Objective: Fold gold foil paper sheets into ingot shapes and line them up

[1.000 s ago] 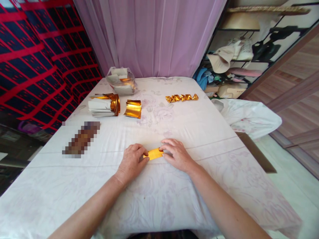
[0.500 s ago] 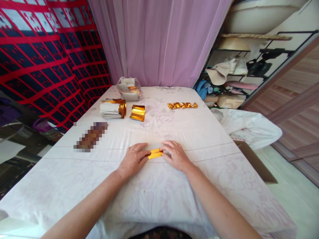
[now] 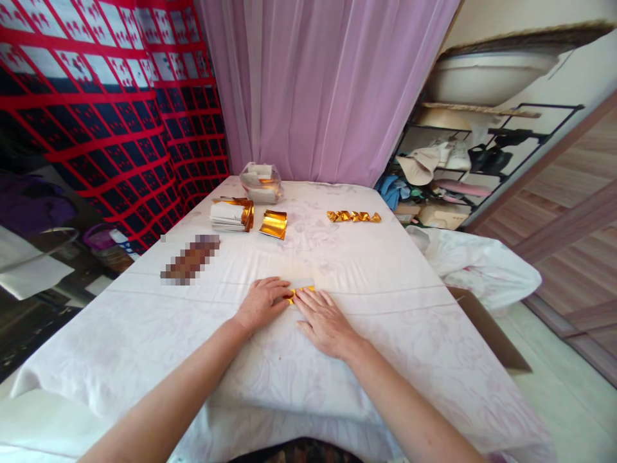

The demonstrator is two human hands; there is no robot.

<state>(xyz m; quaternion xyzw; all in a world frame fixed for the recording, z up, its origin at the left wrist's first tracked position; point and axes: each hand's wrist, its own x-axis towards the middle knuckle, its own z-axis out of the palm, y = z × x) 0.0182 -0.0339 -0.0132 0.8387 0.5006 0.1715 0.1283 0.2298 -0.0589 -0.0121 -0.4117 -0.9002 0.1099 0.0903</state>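
A partly folded sheet of gold foil paper (image 3: 292,300), with a pale strip along its far side, lies on the cloth-covered table (image 3: 284,386) between my hands. My left hand (image 3: 263,303) grips its left end, fingers curled and thumb against the gold. Flat across the right part rests my right hand (image 3: 328,323), its fingers stretched out and covering most of the foil. Farther back lie a few gold sheets (image 3: 274,224) and a thick stack of white-and-gold paper (image 3: 226,217). A row of folded gold foil pieces (image 3: 353,217) sits at the back right.
A clear plastic bag of papers (image 3: 261,183) stands at the far edge near the purple curtain (image 3: 313,90). A blurred-out brown item (image 3: 190,260) lies at the left. Beyond the right edge are a white plastic bag (image 3: 486,263), a cardboard box (image 3: 491,328) and a shelf rack.
My right hand has gone from holding the foil's right end with bent fingers to lying flat over it. The left hand stays at the left end. The view has tilted slightly.
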